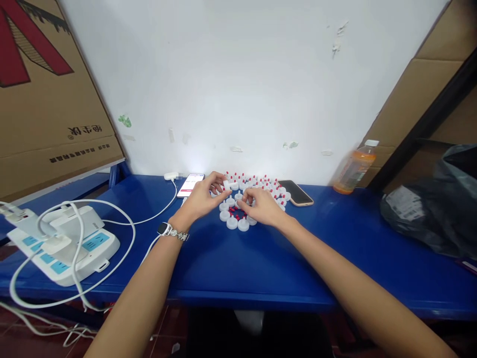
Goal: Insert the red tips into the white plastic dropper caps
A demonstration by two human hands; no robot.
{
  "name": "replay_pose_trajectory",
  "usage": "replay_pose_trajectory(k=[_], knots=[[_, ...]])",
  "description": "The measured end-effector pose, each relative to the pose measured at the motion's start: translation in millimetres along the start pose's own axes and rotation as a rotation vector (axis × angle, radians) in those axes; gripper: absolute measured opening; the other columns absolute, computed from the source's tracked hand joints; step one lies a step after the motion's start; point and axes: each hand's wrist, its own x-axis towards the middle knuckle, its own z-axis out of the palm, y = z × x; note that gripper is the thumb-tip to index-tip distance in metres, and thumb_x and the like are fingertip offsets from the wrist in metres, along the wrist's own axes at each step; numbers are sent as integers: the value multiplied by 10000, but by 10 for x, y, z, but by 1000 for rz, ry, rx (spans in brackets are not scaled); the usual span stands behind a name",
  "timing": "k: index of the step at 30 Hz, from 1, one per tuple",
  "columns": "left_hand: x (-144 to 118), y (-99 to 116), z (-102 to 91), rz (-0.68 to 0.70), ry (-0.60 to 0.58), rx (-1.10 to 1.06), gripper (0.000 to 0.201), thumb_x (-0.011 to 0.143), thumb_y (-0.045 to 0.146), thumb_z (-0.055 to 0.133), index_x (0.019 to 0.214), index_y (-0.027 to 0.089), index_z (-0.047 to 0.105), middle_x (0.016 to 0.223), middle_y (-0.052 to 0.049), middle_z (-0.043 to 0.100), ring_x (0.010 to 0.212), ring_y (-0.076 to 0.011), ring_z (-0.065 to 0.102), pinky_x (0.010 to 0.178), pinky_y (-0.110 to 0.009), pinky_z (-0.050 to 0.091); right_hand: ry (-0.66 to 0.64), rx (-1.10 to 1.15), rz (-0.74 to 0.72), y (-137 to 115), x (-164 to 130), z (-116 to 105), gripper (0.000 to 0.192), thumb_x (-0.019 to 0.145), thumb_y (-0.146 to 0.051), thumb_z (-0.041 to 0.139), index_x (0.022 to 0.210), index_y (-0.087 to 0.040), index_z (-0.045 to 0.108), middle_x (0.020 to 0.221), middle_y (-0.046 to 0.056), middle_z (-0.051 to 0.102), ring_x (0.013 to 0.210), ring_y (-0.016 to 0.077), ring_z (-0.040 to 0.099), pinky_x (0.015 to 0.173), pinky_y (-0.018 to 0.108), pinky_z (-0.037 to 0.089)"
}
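Observation:
Several small white round caps lie clustered on the blue table near the wall, some with tiny red tips, and small red pieces are scattered among them. My left hand, with a watch on its wrist, pinches one white cap between thumb and fingers above the cluster. My right hand rests on the pile, its fingertips closed over something small at a cap; what it grips is hidden.
A lit phone on a white charging cable lies left of the caps, a dark phone to their right. An orange drink bottle stands by the wall. White power strips with cables sit far left, a black bag far right.

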Motion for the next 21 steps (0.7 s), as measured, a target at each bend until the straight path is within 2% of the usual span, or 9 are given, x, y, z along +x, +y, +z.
replay_pose_trajectory(k=[2, 5, 8, 10, 13, 15, 18, 21], knots=[[-7, -23, 16, -24, -51, 7, 338, 839, 400, 684, 1088, 203, 566, 959, -49, 670, 788, -156, 627, 745, -312, 528, 37, 48, 13, 20, 28, -6, 172, 829, -354, 617, 771, -193, 602, 704, -2, 607, 663, 145, 535, 669, 283, 392], [-14, -15, 48, -40, -97, 5, 340, 841, 403, 682, 1093, 204, 572, 1010, -57, 680, 808, -160, 636, 741, -311, 524, 57, 317, -17, 29, 121, 1, 229, 874, -406, 576, 918, -186, 618, 728, 3, 636, 668, 147, 569, 651, 276, 428], [-17, -9, 59, -52, -109, -5, 329, 857, 415, 663, 1101, 213, 577, 1030, -50, 689, 835, -162, 647, 746, -304, 517, 25, 530, -66, 13, 252, 29, 253, 851, -426, 615, 895, -177, 627, 760, 22, 675, 689, 149, 613, 659, 272, 460], [-16, -36, 45, -76, -79, 13, 358, 859, 437, 657, 1129, 216, 571, 1051, -52, 695, 865, -170, 653, 753, -303, 513, 31, 572, -67, 14, 361, 50, 223, 837, -395, 633, 840, -172, 631, 773, 35, 693, 706, 152, 638, 669, 269, 474], [-11, -132, -5, -130, 4, 123, 374, 870, 426, 636, 1161, 201, 564, 1075, -69, 694, 874, -183, 650, 741, -309, 501, 95, 421, -41, 67, 565, 90, 140, 821, -305, 644, 840, -167, 644, 765, 37, 707, 702, 152, 650, 663, 257, 478], [-11, -211, -43, -170, 20, 223, 285, 889, 378, 601, 1098, 184, 597, 1004, -70, 697, 826, -186, 640, 722, -313, 486, 104, 229, -24, 129, 712, 136, 71, 804, -229, 641, 822, -161, 652, 762, 40, 712, 697, 148, 650, 658, 246, 472], [-21, -317, -81, -230, -22, 312, 164, 896, 313, 567, 962, 181, 639, 866, -54, 687, 756, -187, 623, 677, -306, 457, -16, -46, -18, 224, 897, 231, 56, 783, -151, 623, 802, -152, 675, 760, 48, 719, 696, 147, 647, 655, 233, 457], [-42, -388, -80, -284, -72, 328, 128, 889, 271, 555, 919, 181, 641, 808, -48, 682, 712, -185, 617, 625, -290, 430, -190, -251, -46, 275, 997, 303, 91, 773, -126, 612, 790, -151, 697, 791, 54, 731, 722, 148, 650, 659, 225, 439]])
